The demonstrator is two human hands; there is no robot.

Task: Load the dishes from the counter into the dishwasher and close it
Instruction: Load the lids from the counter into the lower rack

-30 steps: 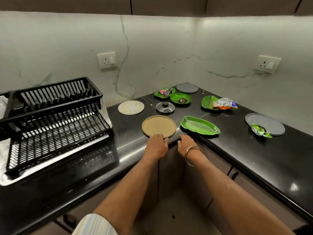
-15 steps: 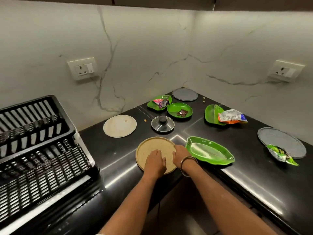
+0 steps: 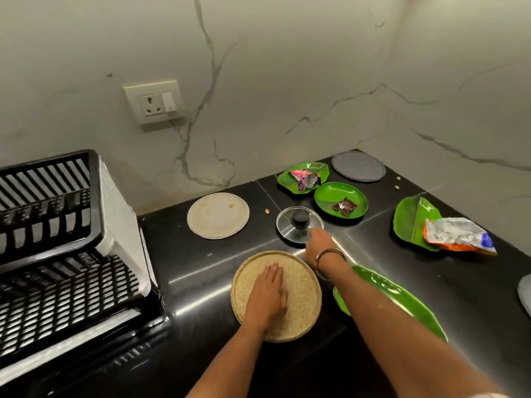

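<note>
Pressing my flat left hand [image 3: 265, 297] on the tan plate [image 3: 301, 285], I am reaching my right hand [image 3: 319, 244], grip unclear, to the lid [image 3: 298, 225] behind it; rack [image 3: 57, 254] left of the plate holding nothing, all dishes waiting

White veined marble walls [image 3: 287, 81] meet in a corner above a glossy black counter [image 3: 201, 268]; a wall socket [image 3: 153, 101] sits left

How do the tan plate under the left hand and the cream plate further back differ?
The tan plate is speckled and grainy, with a raised rim; the cream plate is smooth and pale. The tan plate lies near the counter edge with the left hand resting flat on it; the cream plate lies nearer the wall, untouched. The cream plate bears a small crumb; the tan one shows none. Both are round and lie flat.
</note>
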